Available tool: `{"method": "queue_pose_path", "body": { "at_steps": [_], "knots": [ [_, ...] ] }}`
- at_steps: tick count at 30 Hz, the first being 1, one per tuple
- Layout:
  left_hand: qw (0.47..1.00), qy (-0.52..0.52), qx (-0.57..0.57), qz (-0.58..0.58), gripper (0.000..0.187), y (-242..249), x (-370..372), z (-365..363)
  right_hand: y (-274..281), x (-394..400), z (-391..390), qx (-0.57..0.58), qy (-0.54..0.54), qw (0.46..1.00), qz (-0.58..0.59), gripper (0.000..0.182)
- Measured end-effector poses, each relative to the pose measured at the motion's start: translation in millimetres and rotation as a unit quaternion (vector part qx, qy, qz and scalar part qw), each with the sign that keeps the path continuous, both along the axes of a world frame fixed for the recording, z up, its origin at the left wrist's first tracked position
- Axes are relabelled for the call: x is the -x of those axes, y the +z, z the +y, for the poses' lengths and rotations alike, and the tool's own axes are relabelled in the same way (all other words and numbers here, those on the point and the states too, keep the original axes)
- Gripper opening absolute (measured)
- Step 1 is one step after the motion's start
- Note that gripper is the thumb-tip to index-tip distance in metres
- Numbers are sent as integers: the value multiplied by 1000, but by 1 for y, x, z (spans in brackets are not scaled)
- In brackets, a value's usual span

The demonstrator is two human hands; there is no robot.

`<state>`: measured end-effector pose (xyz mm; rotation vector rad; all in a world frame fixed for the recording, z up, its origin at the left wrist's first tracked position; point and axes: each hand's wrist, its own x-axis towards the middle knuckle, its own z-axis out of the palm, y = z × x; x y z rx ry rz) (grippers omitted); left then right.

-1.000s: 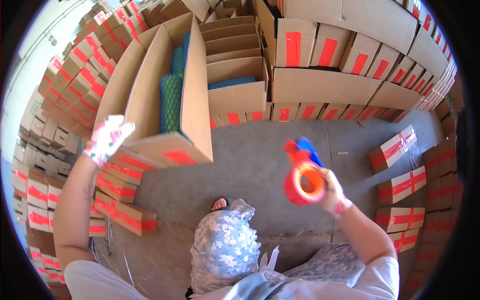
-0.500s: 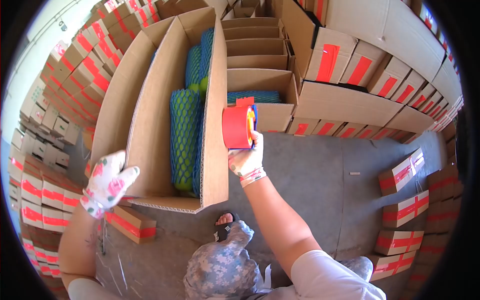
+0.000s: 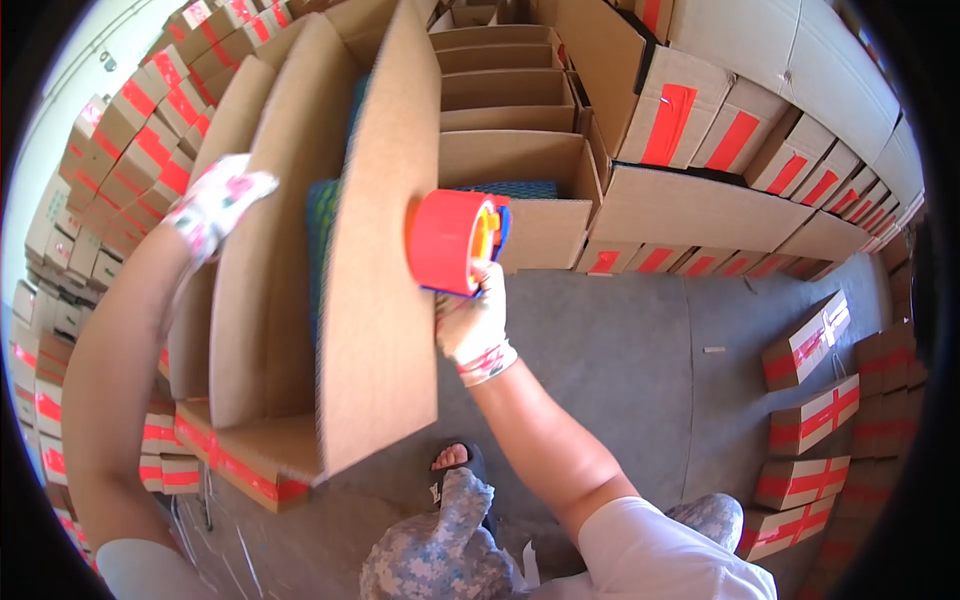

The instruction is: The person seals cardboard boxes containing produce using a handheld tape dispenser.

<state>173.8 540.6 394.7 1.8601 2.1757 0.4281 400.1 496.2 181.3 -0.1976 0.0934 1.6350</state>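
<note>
My right hand [image 3: 472, 318], in a floral-print glove, is closed around a tape dispenser [image 3: 450, 240] with a wide roll of red tape. The dispenser is right at the outer face of the near flap of an open cardboard box [image 3: 378, 270]. My left hand [image 3: 218, 205], gloved alike, lies at the box's far-side flap [image 3: 283, 200] with its fingers stretched out. Inside the box, mostly hidden by the near flap, is a blue mesh net [image 3: 322, 215] with green contents.
Behind stand several open cartons [image 3: 515, 150], one with blue netting [image 3: 510, 189] inside. Red-taped boxes line the right wall [image 3: 668, 125] and the left side [image 3: 150, 120]. Single taped boxes [image 3: 810, 415] lie on the grey floor [image 3: 600, 350] at right. Another taped box [image 3: 245, 460] is below the open one.
My left hand has moved up along the box. The near flap has swung left over the netted contents, and my right hand with the tape dispenser has shifted slightly left.
</note>
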Motion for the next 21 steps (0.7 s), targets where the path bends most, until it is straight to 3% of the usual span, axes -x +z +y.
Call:
{"method": "queue_pose_path", "body": {
  "at_steps": [1, 2, 3, 4, 5, 6, 7, 8, 9, 11, 13, 16, 18, 21],
  "knots": [
    [999, 29, 23, -10, 76, 11, -7, -18, 3, 0, -11, -7, 22, 1000, 5, 41],
    [998, 27, -17, 46, 64, 13, -6, -33, 11, 0, -21, -14, 47, 999, 12, 41],
    [999, 1, 39, 5, 63, 24, 9, -41, 11, 4, -28, -22, 41, 999, 9, 39],
    [997, -54, -18, 59, 63, 21, 45, -52, 14, 4, -37, -32, 88, 995, 38, 36],
    [997, 21, -15, 79, 66, 32, 51, -76, 9, 7, -46, -68, 118, 990, 46, 39],
    [998, -2, 64, -10, 64, 52, 27, -98, 7, 12, -55, -107, 150, 981, 53, 42],
    [986, -41, -140, 81, 56, 30, 70, -120, 19, 15, -71, -84, 166, 982, 18, 38],
    [999, 13, -21, -27, 51, 49, 40, -140, 29, 16, -82, -89, 214, 972, 36, 37],
    [998, 0, -36, -47, 45, 47, 53, -160, 19, 22, -92, -91, 257, 961, 36, 37],
    [985, 1, -118, 129, 36, 35, 93, -206, 11, 30, -117, -94, 320, 943, 17, 39],
    [996, 72, 5, 44, 28, 45, 66, -243, 3, 44, -150, -73, 373, 925, -13, 40],
    [990, 130, -47, 14, 17, 15, 72, -307, -20, 52, -204, -88, 467, 880, -16, 44],
    [983, 145, 79, 77, 16, 10, 50, -324, -49, 57, -240, -97, 503, 858, -24, 46],
    [970, 149, 127, 144, 27, -44, 64, -350, -101, 57, -280, -58, 517, 854, -20, 52]
  ]
}}
